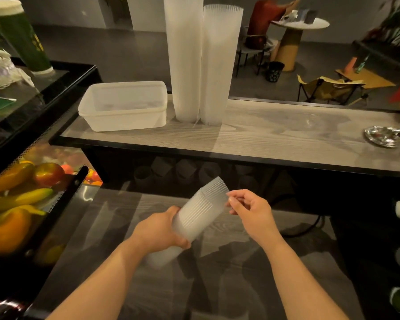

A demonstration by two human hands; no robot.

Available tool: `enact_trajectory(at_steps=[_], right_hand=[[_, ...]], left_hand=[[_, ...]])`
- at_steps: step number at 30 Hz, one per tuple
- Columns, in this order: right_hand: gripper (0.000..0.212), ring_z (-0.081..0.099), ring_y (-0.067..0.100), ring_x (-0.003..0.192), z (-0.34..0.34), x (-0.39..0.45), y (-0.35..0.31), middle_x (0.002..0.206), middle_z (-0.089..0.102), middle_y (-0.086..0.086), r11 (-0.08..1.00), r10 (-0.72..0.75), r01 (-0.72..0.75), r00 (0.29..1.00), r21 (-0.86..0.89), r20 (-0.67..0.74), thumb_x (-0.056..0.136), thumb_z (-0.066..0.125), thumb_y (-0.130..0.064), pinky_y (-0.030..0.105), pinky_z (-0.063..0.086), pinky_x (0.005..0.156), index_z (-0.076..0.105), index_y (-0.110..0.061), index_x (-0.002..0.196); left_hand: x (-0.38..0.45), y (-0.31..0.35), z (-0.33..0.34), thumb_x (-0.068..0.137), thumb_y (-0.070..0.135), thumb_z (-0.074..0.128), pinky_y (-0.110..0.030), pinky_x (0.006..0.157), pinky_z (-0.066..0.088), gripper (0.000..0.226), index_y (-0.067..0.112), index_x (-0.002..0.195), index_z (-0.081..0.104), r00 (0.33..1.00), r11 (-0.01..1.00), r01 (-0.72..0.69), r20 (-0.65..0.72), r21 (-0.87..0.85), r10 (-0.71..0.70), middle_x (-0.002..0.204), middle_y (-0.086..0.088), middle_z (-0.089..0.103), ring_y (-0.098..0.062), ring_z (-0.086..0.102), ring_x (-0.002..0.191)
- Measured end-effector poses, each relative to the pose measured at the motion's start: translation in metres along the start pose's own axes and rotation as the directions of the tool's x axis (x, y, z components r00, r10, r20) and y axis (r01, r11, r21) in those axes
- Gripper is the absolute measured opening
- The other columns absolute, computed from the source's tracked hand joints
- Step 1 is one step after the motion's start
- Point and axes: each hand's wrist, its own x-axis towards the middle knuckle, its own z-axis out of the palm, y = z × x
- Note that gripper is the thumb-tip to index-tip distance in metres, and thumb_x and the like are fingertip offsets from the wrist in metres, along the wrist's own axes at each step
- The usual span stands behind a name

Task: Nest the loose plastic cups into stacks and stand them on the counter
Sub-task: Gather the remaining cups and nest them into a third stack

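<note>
A short stack of nested translucent plastic cups (200, 211) is held tilted above the lower wooden counter (240, 285), rims pointing up and right. My left hand (162, 229) grips the stack around its lower half. My right hand (249, 209) is at the rims, thumb and forefinger pinching the edge of the top cup. Two tall stacks of the same cups (185, 56) (218, 65) stand upright side by side on the raised counter (275, 132) behind.
A translucent rectangular tub (125, 105) sits left of the tall stacks. A metal dish (383, 136) lies at the raised counter's right end. A glass case with fruit (21, 199) is at the left. A person sits at a round table (298, 24) far back.
</note>
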Motion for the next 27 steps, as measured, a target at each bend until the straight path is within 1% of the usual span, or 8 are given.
enact_trajectory(at_steps=[5,10,15,17,19,22,25,27], right_hand=[[0.025,0.065,0.001,0.083,0.006,-0.001,-0.004,0.087,0.071,-0.018,0.995,-0.046,0.053,0.996,-0.09,0.083,0.096,0.061,-0.019,0.017,0.053,0.078,0.066,-0.043,0.1],[0.021,0.06,-0.01,0.089,0.019,-0.003,-0.008,0.093,0.068,-0.018,0.994,-0.046,0.059,0.99,-0.097,0.135,0.097,0.059,-0.019,0.009,0.047,0.077,0.07,-0.031,0.11],[0.025,0.059,-0.011,0.099,0.023,0.004,-0.001,0.105,0.067,-0.022,0.994,-0.035,0.056,0.977,-0.096,0.211,0.099,0.056,-0.022,0.009,0.047,0.084,0.068,-0.034,0.118],[0.026,0.061,-0.007,0.096,0.025,0.013,0.006,0.105,0.068,-0.02,0.997,-0.026,0.039,0.984,-0.071,0.176,0.099,0.055,-0.02,0.01,0.048,0.082,0.067,-0.031,0.119],[0.024,0.063,0.002,0.096,0.025,0.03,0.023,0.107,0.067,-0.015,0.984,-0.043,0.048,0.999,-0.173,0.032,0.098,0.057,-0.019,0.014,0.05,0.085,0.069,-0.026,0.117],[0.024,0.062,0.015,0.102,0.019,0.065,0.057,0.119,0.059,-0.003,0.865,0.005,-0.057,0.994,-0.498,-0.105,0.098,0.056,-0.019,0.024,0.049,0.089,0.068,-0.021,0.118],[0.03,0.063,0.023,0.1,0.014,0.095,0.085,0.123,0.057,0.009,0.665,0.151,-0.145,0.987,-0.733,-0.058,0.098,0.053,-0.027,0.032,0.048,0.089,0.063,-0.022,0.126],[0.031,0.062,0.025,0.104,0.011,0.11,0.095,0.119,0.063,0.01,0.574,0.241,-0.201,0.968,-0.794,-0.07,0.1,0.049,-0.033,0.035,0.05,0.088,0.064,-0.02,0.124]], left_hand=[[-0.001,0.001,-0.002,0.062,0.062,0.08,-0.034,0.08,0.051,0.089,0.036,0.137,0.039,1.0,0.999,-0.011,0.003,0.036,0.011,0.109,0.016,0.057,-0.012,0.058,0.096],[0.001,-0.001,-0.004,0.063,0.061,0.081,-0.033,0.079,0.05,0.089,0.035,0.136,0.039,1.0,1.0,-0.012,-0.009,0.021,0.013,0.108,0.015,0.056,-0.011,0.057,0.097],[0.001,-0.012,-0.001,0.059,0.064,0.081,-0.036,0.082,0.054,0.094,0.036,0.138,0.039,0.999,0.999,0.032,0.01,0.0,-0.032,0.111,0.016,0.057,-0.011,0.058,0.097],[0.002,-0.015,0.0,0.059,0.063,0.08,-0.037,0.085,0.055,0.097,0.036,0.141,0.037,0.999,0.999,0.049,0.012,-0.018,-0.049,0.114,0.015,0.057,-0.012,0.058,0.099],[0.002,-0.017,-0.001,0.061,0.063,0.081,-0.037,0.086,0.055,0.098,0.035,0.143,0.036,0.998,0.998,0.064,0.013,-0.027,-0.064,0.116,0.014,0.056,-0.013,0.058,0.101],[0.003,-0.021,-0.006,0.063,0.061,0.081,-0.038,0.087,0.055,0.097,0.033,0.143,0.035,0.996,0.996,0.087,-0.001,-0.035,-0.087,0.115,0.013,0.056,-0.014,0.058,0.101],[0.006,-0.025,-0.01,0.062,0.061,0.081,-0.041,0.089,0.055,0.099,0.034,0.144,0.034,0.993,0.992,0.12,-0.004,-0.047,-0.12,0.113,0.013,0.054,-0.015,0.059,0.1],[0.007,-0.028,-0.01,0.061,0.062,0.081,-0.041,0.089,0.055,0.101,0.033,0.145,0.034,0.991,0.99,0.136,-0.005,-0.043,-0.136,0.111,0.013,0.053,-0.015,0.059,0.1]])
